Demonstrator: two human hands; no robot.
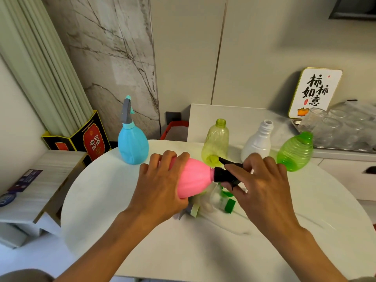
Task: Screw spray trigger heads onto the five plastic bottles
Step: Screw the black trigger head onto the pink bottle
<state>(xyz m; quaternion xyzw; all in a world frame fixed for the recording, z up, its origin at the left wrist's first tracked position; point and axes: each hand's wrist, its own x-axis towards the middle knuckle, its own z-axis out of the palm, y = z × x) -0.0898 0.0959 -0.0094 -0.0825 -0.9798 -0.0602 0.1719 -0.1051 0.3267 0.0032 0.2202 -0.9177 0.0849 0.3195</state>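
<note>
My left hand (160, 184) grips a pink bottle (195, 178), held on its side above the white table (122, 220). A black trigger head (223, 173) sits on the bottle's neck, and my right hand (262, 186) is closed around it. A blue bottle (133, 145) with a grey and teal trigger head stands upright at the back left. Behind my hands stand a yellow-green bottle (216, 142) and a white bottle (258, 142), both with bare necks. A green ribbed bottle (296, 152) leans at the right. Loose trigger heads (215, 201), white and green, lie under my hands.
A black, yellow and red box (91, 139) stands left of the table, beside a grey carton (36, 184). A framed sign (314, 92) and a tray of clear glasses (335, 127) are on the counter at the back right.
</note>
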